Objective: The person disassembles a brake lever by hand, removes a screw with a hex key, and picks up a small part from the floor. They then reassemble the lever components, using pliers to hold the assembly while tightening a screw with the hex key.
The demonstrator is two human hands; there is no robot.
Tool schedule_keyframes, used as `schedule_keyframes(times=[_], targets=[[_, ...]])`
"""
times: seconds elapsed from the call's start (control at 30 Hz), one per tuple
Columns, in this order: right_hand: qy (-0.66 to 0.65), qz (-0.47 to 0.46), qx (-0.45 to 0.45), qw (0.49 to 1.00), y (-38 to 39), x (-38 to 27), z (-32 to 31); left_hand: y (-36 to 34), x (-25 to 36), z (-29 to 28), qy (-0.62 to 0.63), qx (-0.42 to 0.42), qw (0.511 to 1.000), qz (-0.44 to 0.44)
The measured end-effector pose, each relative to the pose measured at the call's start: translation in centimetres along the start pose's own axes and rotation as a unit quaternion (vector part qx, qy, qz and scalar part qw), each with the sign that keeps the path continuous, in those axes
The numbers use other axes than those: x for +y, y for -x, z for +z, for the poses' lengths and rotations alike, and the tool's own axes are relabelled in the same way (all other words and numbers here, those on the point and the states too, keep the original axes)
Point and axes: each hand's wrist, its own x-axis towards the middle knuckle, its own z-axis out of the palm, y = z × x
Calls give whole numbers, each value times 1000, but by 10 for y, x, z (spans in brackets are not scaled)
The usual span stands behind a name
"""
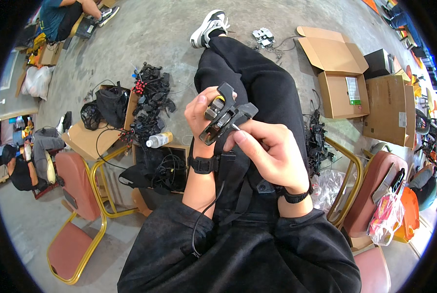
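Note:
Over my lap, my left hand (200, 112) is wrapped round a black mechanical device (224, 118) with a forked arm, blocky ends and a touch of yellow. The device is tilted, and it hides part of my left fingers. My right hand (274, 151) is closed at the device's lower right side. Its thumb and forefinger pinch a thin metal piece (235, 127) whose tip meets the device; the rest of that piece is hidden in the fingers. Black straps circle both wrists, and a cable runs along my left forearm.
Left of my legs lie a heap of black parts and cables (152, 97), a bottle (159, 140) and an open carton (89, 139). Cardboard boxes (343, 95) stand to the right. Chairs (77, 188) flank me. A metal part (264, 37) lies near my foot. Other people sit farther off.

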Motion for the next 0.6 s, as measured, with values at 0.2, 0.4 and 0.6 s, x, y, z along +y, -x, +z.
schedule_keyframes(times=[0.2, 0.4, 0.6], targets=[[-453, 134, -87, 877, -8, 5, 14, -3, 11, 2, 26, 21, 997, -69], [-770, 232, -128, 580, -2, -5, 30, -4, 15, -2, 31, 10, 996, -82], [-597, 117, -106, 786, -4, 4, 35, 0, 7, -2, 39, 36, 995, -80]])
